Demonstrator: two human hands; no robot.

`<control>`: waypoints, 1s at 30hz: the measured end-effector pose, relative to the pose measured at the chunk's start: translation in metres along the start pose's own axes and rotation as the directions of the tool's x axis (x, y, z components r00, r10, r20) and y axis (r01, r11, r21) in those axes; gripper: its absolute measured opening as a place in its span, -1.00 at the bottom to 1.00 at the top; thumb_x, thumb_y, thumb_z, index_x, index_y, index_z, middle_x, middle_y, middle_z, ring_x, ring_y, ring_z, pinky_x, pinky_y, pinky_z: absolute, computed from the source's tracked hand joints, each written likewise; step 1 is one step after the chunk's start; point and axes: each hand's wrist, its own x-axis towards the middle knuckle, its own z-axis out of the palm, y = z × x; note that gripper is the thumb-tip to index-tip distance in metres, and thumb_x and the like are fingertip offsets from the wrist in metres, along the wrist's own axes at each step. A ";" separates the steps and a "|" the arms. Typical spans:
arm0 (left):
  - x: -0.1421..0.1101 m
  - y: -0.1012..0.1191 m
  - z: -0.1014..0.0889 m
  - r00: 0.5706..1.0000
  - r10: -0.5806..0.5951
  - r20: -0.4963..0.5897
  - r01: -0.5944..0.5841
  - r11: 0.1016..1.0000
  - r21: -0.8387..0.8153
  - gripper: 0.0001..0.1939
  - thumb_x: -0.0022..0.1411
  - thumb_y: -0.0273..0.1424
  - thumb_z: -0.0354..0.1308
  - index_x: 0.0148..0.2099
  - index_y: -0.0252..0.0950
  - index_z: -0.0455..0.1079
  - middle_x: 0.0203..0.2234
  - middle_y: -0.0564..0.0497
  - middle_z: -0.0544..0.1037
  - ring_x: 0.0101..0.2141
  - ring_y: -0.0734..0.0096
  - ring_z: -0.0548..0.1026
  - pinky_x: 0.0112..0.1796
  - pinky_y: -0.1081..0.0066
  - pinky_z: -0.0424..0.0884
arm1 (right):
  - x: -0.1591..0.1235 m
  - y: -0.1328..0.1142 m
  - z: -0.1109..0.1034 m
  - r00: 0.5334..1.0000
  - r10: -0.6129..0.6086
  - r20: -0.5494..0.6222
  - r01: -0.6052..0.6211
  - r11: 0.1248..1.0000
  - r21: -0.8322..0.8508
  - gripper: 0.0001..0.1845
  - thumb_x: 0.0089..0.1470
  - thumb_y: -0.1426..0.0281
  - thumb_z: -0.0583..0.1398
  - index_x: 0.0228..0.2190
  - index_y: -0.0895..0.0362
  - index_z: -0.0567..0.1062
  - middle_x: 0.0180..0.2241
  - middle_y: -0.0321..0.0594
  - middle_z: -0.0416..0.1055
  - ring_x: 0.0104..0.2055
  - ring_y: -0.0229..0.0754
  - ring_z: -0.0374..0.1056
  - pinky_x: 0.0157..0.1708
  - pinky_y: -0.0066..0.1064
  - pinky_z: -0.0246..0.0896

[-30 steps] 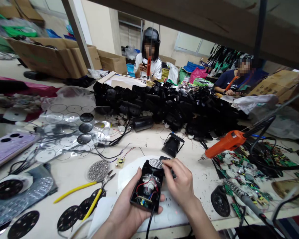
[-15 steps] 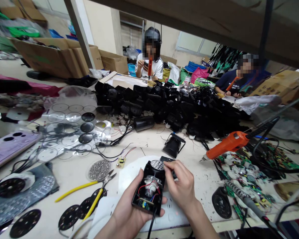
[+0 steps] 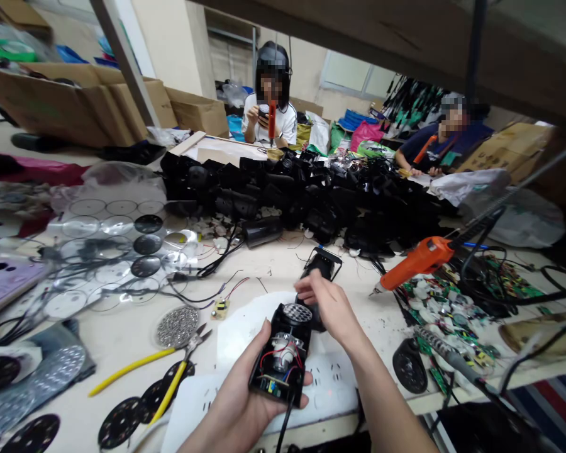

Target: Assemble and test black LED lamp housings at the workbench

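Note:
My left hand is closed around an open black plastic housing. Inside the housing are a small motor, red and blue wires and a little circuit board. A round lens with a checkered look sits at its far end, and a black cable leaves the near end. Just beyond the lens is my right hand, fingers stretched out and holding nothing visible. It hovers over a black part that it partly hides. Behind it stands a black piece with a bracket.
Yellow-handled cutters lie left, beside a dish of screws and black discs. An orange electric screwdriver hangs at right above circuit boards and a soldering iron. Black housings are heaped behind; two people sit beyond.
My right hand has left the lens and moved up and away, its fingers opening out. My left hand keeps the housing in place. The view has shifted slightly right.

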 end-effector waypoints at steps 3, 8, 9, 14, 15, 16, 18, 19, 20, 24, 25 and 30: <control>-0.003 -0.002 0.005 0.999 -0.027 0.030 0.026 0.999 0.040 -0.53 0.23 -0.11 0.14 -0.03 -0.42 0.35 -0.41 -0.12 0.57 -0.46 0.11 0.56 -0.50 0.22 0.48 | 0.018 -0.004 0.006 0.975 0.101 0.200 -0.099 0.995 -0.019 -0.20 0.16 -0.16 -0.12 -0.46 0.17 0.63 -0.56 -0.15 0.48 -0.48 -0.19 0.40 -0.38 -0.37 0.29; -0.007 -0.003 0.005 0.998 -0.020 0.055 0.017 0.998 0.056 -0.53 0.22 -0.07 0.13 -0.06 -0.40 0.39 -0.43 -0.11 0.57 -0.48 0.14 0.55 -0.52 0.26 0.46 | 0.021 -0.011 0.017 0.949 0.124 0.289 -0.112 0.992 -0.058 -0.16 0.15 -0.16 -0.11 -0.66 0.16 0.61 -0.77 -0.27 0.26 -0.63 -0.27 0.19 -0.47 -0.41 0.14; -0.008 -0.003 0.005 0.998 -0.024 0.060 0.021 0.998 0.056 -0.53 0.22 -0.07 0.13 -0.07 -0.41 0.40 -0.43 -0.12 0.57 -0.48 0.15 0.55 -0.52 0.26 0.46 | 0.020 -0.011 0.019 0.954 0.118 0.276 -0.105 0.993 -0.061 -0.16 0.17 -0.15 -0.12 -0.68 0.15 0.60 -0.78 -0.28 0.24 -0.63 -0.27 0.18 -0.46 -0.41 0.12; -0.012 -0.002 0.003 0.998 -0.033 0.060 0.029 0.997 0.075 -0.52 0.20 -0.07 0.16 -0.09 -0.42 0.40 -0.48 -0.07 0.56 -0.50 0.16 0.55 -0.54 0.28 0.47 | 0.012 -0.008 0.025 0.973 0.091 0.210 -0.078 0.994 -0.073 -0.21 0.21 -0.06 -0.09 -0.72 0.14 0.56 -0.81 -0.30 0.18 -0.64 -0.27 0.14 -0.46 -0.41 0.09; -0.012 -0.001 0.003 0.998 -0.032 0.058 0.027 0.996 0.086 -0.53 0.20 -0.08 0.16 -0.09 -0.41 0.39 -0.49 -0.07 0.56 -0.49 0.16 0.56 -0.53 0.28 0.47 | 0.012 -0.007 0.026 0.976 0.087 0.201 -0.073 0.995 -0.073 -0.22 0.21 -0.05 -0.09 -0.72 0.14 0.56 -0.81 -0.30 0.19 -0.65 -0.27 0.15 -0.46 -0.41 0.09; -0.013 -0.001 0.003 0.998 -0.032 0.052 0.027 0.995 0.097 -0.54 0.20 -0.09 0.17 -0.08 -0.41 0.39 -0.49 -0.07 0.56 -0.48 0.15 0.56 -0.52 0.28 0.47 | 0.011 -0.007 0.027 0.978 0.080 0.190 -0.067 0.995 -0.074 -0.23 0.21 -0.04 -0.08 -0.73 0.14 0.56 -0.81 -0.30 0.20 -0.64 -0.27 0.16 -0.46 -0.41 0.10; -0.012 -0.001 0.002 0.999 -0.025 0.041 0.021 0.994 0.105 -0.55 0.21 -0.11 0.17 -0.06 -0.41 0.37 -0.46 -0.08 0.57 -0.47 0.13 0.57 -0.51 0.26 0.48 | 0.011 -0.008 0.029 0.984 0.065 0.164 -0.053 0.996 -0.076 -0.24 0.20 -0.05 -0.07 -0.73 0.14 0.55 -0.80 -0.28 0.24 -0.63 -0.26 0.21 -0.46 -0.42 0.13; -0.012 0.000 0.002 0.999 -0.018 0.039 0.014 0.995 0.099 -0.55 0.21 -0.12 0.17 -0.04 -0.41 0.37 -0.44 -0.10 0.58 -0.47 0.12 0.57 -0.51 0.25 0.49 | 0.011 -0.008 0.028 0.987 0.056 0.149 -0.045 0.996 -0.075 -0.24 0.20 -0.05 -0.08 -0.71 0.14 0.56 -0.78 -0.26 0.28 -0.61 -0.26 0.26 -0.45 -0.42 0.15; -0.011 0.000 0.001 0.999 -0.013 0.036 0.010 0.996 0.088 -0.54 0.22 -0.12 0.17 -0.03 -0.41 0.36 -0.42 -0.11 0.59 -0.48 0.12 0.57 -0.51 0.25 0.49 | 0.012 -0.008 0.026 0.991 0.047 0.128 -0.037 0.997 -0.074 -0.23 0.20 -0.06 -0.10 -0.67 0.15 0.58 -0.74 -0.24 0.34 -0.59 -0.24 0.30 -0.45 -0.43 0.18; -0.012 0.006 0.001 0.999 0.011 -0.048 -0.010 1.000 0.024 -0.53 0.26 -0.13 0.10 0.00 -0.47 0.35 -0.42 -0.18 0.59 -0.49 0.10 0.56 -0.54 0.24 0.47 | 0.020 -0.002 0.000 0.994 0.001 -0.112 -0.015 0.991 -0.130 -0.33 0.24 0.01 -0.13 -0.34 0.18 0.60 -0.36 -0.09 0.55 -0.30 -0.12 0.45 -0.22 -0.32 0.30; -0.013 0.008 0.001 0.996 0.023 -0.086 -0.022 1.000 0.012 -0.53 0.27 -0.15 0.09 -0.01 -0.49 0.36 -0.43 -0.19 0.58 -0.49 0.09 0.56 -0.54 0.23 0.47 | 0.023 0.001 -0.010 0.979 -0.016 -0.203 -0.019 0.985 -0.170 -0.42 0.22 0.04 -0.07 -0.24 0.18 0.57 -0.24 -0.04 0.53 -0.17 -0.05 0.43 -0.09 -0.23 0.26; -0.015 0.020 -0.002 0.983 0.105 -0.148 -0.107 0.994 -0.009 -0.58 0.26 -0.19 0.11 -0.06 -0.49 0.39 -0.35 -0.25 0.60 -0.47 0.09 0.56 -0.50 0.22 0.49 | 0.042 0.028 -0.049 0.939 -0.052 -0.340 -0.073 0.937 -0.342 -0.08 -0.28 0.22 0.40 0.15 0.09 0.30 0.19 0.04 0.16 0.29 0.23 -0.05 0.24 0.02 -0.19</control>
